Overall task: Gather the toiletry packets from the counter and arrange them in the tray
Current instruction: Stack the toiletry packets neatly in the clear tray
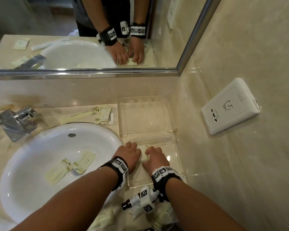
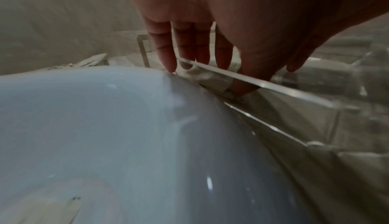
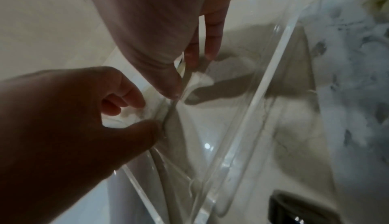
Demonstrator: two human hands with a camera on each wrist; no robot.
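Clear acrylic tray [image 1: 178, 157] holds a packet [image 1: 144, 151]; left grip [image 1: 132, 155] and right grip [image 1: 155, 157] both pinch it.

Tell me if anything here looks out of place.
Yes. Several toiletry packets lie inside the sink basin rather than on the counter or in the clear tray, where both hands are setting a packet. A small bottle lies on its side at the counter's near edge.
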